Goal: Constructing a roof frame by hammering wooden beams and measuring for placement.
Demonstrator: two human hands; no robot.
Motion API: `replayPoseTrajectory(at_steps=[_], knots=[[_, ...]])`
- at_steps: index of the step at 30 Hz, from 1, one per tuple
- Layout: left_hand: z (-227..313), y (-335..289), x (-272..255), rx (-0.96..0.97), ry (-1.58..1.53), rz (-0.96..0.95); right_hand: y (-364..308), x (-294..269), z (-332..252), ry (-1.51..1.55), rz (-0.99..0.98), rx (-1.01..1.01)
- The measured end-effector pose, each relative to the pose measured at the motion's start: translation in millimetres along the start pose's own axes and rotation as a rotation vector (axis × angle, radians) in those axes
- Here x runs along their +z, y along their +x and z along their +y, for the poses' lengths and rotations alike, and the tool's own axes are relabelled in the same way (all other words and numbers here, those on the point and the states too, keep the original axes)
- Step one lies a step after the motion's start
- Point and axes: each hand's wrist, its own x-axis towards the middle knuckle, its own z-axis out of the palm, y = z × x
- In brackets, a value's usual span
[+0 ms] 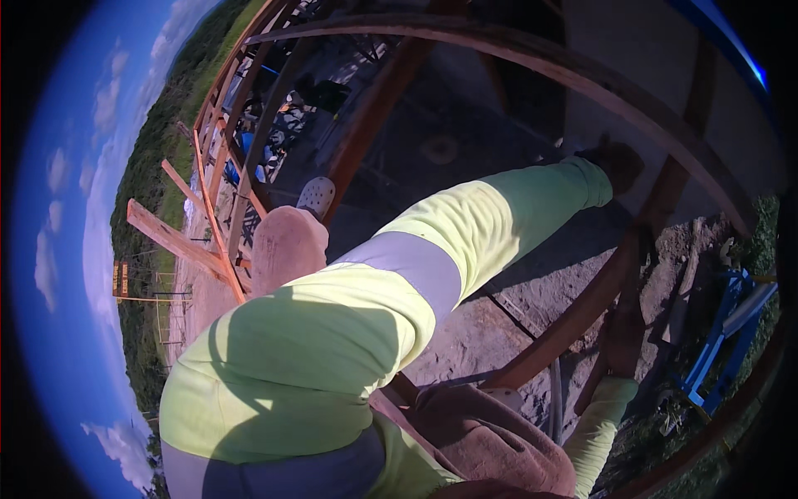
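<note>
My left arm, in a yellow-green sleeve with a grey band, stretches across the view to the upper right. Its hand, my left hand [617, 165], is in deep shadow in front of a pale panel [640, 79], close to a wooden post [665, 195]. Its fingers do not show clearly, and whether it touches the wood I cannot tell. At the lower right, my right sleeve [603, 424] reaches up to a dark brown wooden upright [625, 328]. My right hand there blends into the shaded wood, so its grip is hidden.
A long curved-looking beam [532, 54] crosses overhead, and another beam [553, 333] slants below my arm. My legs, in reddish-brown trousers, are spread, with a perforated pale clog [317, 197] by the timber. Loose boards [179, 241] jut out left; a blue metal frame [723, 333] stands right.
</note>
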Motion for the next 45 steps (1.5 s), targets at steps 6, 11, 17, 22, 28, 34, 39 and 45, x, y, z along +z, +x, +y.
replayPoseTrajectory(at_steps=[6, 11, 17, 22, 28, 34, 39, 45], knots=[[19.7, -8.8, -59.5, 0.027, -0.226, 0.253, 5.9, -3.9, -26.8, 0.653, -0.195, 0.538], [-6.2, -19.5, -38.6, 0.051, -0.115, 0.094, -0.4, 15.0, -32.9, 0.625, -0.167, 0.516], [-39.7, -47.2, 1.0, 0.052, -0.149, 0.248, 6.7, 20.8, -45.1, 0.72, -0.142, 0.538], [-29.5, -70.2, -17.8, 0.065, -0.222, 0.29, -34.5, 34.7, -15.7, 0.145, -0.079, 0.247], [-101.2, -182.4, -49.3, 0.19, -0.306, -0.239, 26.4, 18.2, -85.0, 0.665, -0.004, 0.463], [-92.5, -286.3, -115.5, 0.291, -0.218, -1.028, 28.1, 17.4, -84.6, 0.643, -0.015, 0.494], [-51.5, -303.1, -147.8, -0.107, -0.261, -1.044, 22.8, 26.9, -83.2, 0.573, -0.077, 0.526], [-63.2, -315.1, -91.6, 0.069, -0.404, -0.741, 16.9, 41.2, -69.0, 0.482, -0.196, 0.598]])
